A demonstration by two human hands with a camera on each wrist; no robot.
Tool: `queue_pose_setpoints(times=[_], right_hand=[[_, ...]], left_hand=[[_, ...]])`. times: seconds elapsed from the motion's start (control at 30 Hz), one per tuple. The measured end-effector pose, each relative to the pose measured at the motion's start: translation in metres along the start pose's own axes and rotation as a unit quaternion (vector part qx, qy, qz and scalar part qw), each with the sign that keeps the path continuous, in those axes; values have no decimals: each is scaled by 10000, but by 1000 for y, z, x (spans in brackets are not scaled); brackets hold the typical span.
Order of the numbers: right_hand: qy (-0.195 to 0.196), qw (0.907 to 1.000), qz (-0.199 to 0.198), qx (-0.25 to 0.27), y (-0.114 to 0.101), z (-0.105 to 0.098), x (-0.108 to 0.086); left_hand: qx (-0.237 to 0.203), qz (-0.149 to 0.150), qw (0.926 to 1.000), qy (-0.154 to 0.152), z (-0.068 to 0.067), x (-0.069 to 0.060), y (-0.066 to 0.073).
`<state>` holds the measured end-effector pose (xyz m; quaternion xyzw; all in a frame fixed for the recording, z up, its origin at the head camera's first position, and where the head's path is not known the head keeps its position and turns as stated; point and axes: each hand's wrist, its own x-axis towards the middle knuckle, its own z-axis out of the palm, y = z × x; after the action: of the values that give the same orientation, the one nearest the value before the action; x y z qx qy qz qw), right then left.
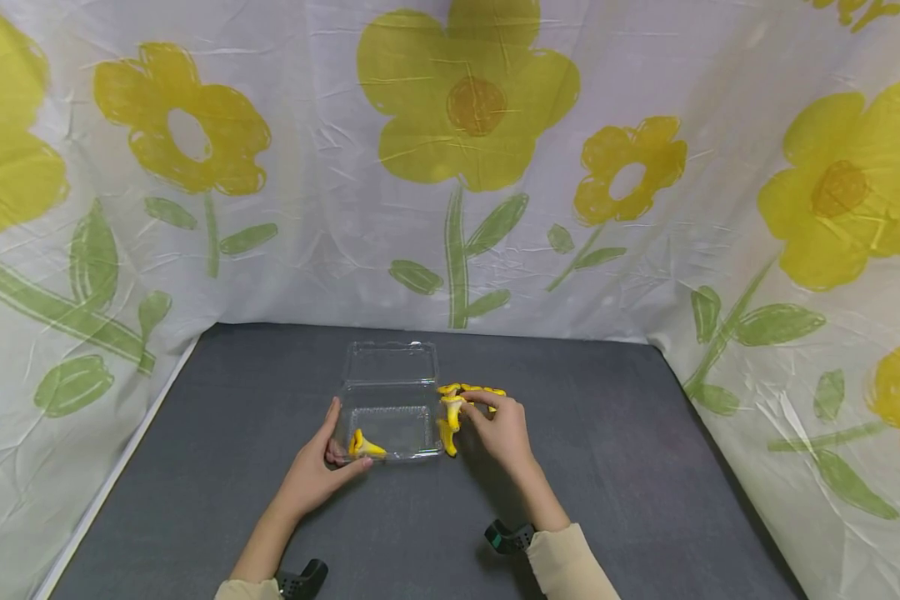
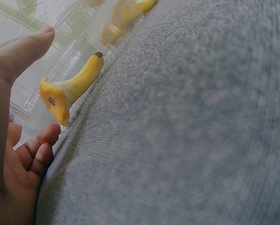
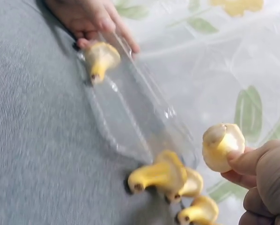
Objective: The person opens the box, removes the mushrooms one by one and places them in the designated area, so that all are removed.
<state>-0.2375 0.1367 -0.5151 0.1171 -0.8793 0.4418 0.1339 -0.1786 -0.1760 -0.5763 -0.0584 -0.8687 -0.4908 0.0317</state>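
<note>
A clear plastic clamshell box [image 1: 401, 457] lies with its lid [image 1: 392, 363] up at the back. One yellow chanterelle mushroom [image 1: 367, 446] lies inside, in the front left corner. My left hand [image 1: 317, 467] rests against that corner, thumb and index finger spread along the walls, as the left wrist view shows closely. Above the pile to the right of the box, my right hand [image 1: 501, 425] pinches another chanterelle mushroom [image 3: 223, 147] between thumb and fingertips. Several loose chanterelles [image 3: 161, 174] lie on the table beside the box's right wall, partly hidden by the right hand in the head view.
The dark grey table [image 1: 615, 467] extends around the box. A white curtain [image 1: 322, 250] with yellow flowers closes in the back and both sides. Dark wrist straps [image 1: 508, 537] sit at the cuffs of beige sleeves.
</note>
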Motion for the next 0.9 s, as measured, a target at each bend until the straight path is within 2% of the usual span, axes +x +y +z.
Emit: queue_pose_setpoints(times=[0.27,0.43,0.57,0.9], right_hand=[[296,9995,48,66,22,-11,-12],[280,9994,192,71,34,-13,-22],[206,9994,255,68,43,-10,-29],[558,9977,361,167,56,3,-39]], left_hand=[[29,45,10000,14,-1,0,1],[34,48,10000,15,-1,0,1],[58,44,10000,23,0,0,0],[82,105,9999,48,-1,-1,1]])
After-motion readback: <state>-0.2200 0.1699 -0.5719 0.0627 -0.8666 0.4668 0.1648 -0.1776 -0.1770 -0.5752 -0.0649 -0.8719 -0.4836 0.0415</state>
